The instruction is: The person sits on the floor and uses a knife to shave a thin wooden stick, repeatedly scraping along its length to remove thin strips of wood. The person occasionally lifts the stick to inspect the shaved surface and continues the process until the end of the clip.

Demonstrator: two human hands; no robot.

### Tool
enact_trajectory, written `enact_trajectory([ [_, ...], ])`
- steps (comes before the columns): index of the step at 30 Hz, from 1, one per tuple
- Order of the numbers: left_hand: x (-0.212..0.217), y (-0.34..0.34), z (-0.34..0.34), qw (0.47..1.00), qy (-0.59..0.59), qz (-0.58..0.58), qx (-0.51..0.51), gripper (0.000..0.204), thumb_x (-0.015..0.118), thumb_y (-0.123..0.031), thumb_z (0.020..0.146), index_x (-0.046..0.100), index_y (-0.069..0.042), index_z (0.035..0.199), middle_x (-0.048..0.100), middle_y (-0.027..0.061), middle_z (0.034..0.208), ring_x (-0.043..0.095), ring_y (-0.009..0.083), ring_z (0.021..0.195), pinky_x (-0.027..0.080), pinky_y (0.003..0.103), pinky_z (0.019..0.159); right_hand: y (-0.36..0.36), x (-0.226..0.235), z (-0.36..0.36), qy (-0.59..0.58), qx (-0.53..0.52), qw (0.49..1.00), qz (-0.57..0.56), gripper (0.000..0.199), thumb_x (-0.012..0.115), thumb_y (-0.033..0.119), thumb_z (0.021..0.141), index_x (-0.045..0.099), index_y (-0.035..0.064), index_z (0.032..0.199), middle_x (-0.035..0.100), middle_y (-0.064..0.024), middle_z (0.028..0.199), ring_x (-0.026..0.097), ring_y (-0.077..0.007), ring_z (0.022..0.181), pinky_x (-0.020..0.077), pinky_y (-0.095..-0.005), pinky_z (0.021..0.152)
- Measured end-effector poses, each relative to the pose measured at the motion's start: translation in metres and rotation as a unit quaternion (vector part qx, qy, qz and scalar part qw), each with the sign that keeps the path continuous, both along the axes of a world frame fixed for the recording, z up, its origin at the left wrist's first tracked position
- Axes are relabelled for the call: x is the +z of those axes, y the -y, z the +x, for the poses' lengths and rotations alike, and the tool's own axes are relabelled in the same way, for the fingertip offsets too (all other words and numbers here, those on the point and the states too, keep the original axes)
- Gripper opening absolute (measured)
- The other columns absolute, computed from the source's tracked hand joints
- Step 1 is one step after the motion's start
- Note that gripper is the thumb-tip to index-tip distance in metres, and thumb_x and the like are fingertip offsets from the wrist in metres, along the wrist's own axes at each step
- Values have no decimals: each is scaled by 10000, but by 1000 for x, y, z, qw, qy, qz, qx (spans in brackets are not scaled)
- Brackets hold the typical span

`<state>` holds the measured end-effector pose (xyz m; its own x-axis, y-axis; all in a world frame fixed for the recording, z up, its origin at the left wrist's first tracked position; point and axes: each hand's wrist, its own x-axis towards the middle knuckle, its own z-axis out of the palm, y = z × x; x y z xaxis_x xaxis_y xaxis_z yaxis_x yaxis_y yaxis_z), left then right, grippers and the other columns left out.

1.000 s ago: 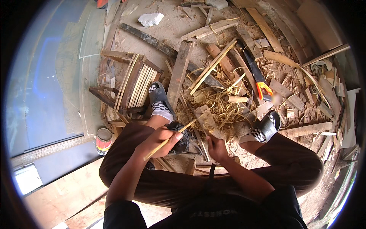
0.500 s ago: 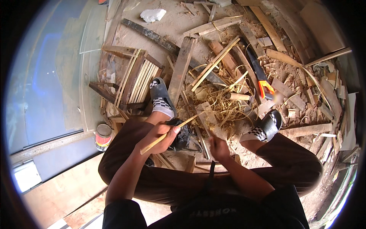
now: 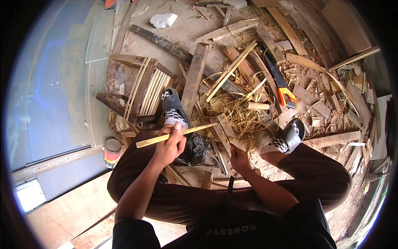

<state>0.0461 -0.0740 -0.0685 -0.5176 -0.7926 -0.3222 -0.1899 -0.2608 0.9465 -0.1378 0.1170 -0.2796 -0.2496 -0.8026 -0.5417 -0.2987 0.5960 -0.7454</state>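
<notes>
Pinched between the thumb and fingers of my left hand [image 3: 169,146] is a thin, pale wooden strip [image 3: 192,130]. It lies nearly level, tilted up at its right end, which reaches the top of a short board [image 3: 225,126]. My right hand [image 3: 239,161] is closed at the lower end of that board; whatever its fingers hold is hidden. Curly wood shavings [image 3: 244,120] are heaped beyond and to the right of the board. A crumpled black plastic bag [image 3: 195,150] sits on the ground between my hands, below the strip.
A handsaw [image 3: 287,97] with an orange handle lies beyond my right foot. Slatted wooden frames [image 3: 153,93] stand by my left foot. Planks [image 3: 198,74] and offcuts litter the ground. A paint can [image 3: 112,150] is left of my knee, and a white lump [image 3: 163,20] lies far back.
My left hand has turned and the strip has swung flatter, its near end rising and moving left. My right hand has barely moved.
</notes>
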Motion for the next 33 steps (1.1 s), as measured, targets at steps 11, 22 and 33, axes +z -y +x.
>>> enact_trajectory([
  [11,-30,-42,-11,982,64,85,154,568,302,-449,1105,332,-114,648,276,-3,559,311,138,320,207,297,307,35,82,1,42,27,991,-126,376,479,301,1053,656,33,1249,658,-281,784,676,-422,721,518,-463,645],
  [22,-5,-50,-25,983,36,-8,178,570,367,-430,1099,285,-121,627,277,-18,546,337,98,349,258,260,298,35,77,8,63,9,990,-129,380,484,289,1061,599,90,1364,643,-223,728,663,-321,630,516,-407,622],
  [33,-8,-56,-29,976,21,69,206,570,378,-427,1098,312,-111,629,281,-35,555,304,69,403,266,238,373,43,101,35,99,6,961,-258,366,525,229,1060,620,-1,1329,568,-59,597,472,-103,510,419,-316,507],
])
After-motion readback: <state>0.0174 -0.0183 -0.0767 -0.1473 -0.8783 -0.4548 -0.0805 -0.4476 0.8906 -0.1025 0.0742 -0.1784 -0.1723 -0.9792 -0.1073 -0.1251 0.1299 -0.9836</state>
